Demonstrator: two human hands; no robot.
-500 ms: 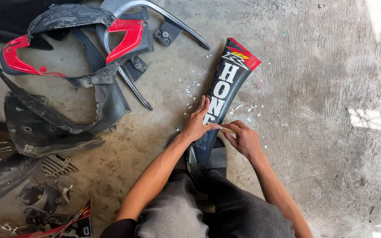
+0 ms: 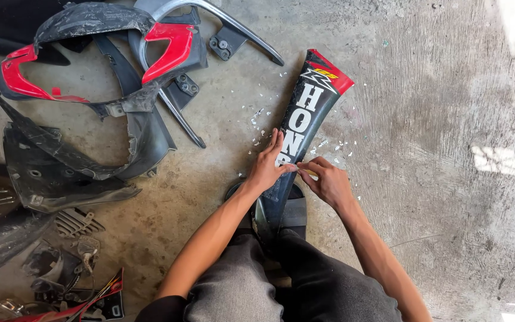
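- Left hand (image 2: 267,168) stays flat on the black motorcycle fairing panel (image 2: 303,119), fingers spread, unchanged.
- Right hand (image 2: 329,180) fingers remain pinched at the panel's decal edge.
- Panel unmoved on the concrete floor (image 2: 436,149), between the knees; white decal flakes (image 2: 257,116) around it.

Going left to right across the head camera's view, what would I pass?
Red and black plastic bodywork shells piled on the floor → curved grey metal grab rail → left hand → long black panel with a red tip and white lettering → right hand → bare concrete floor.
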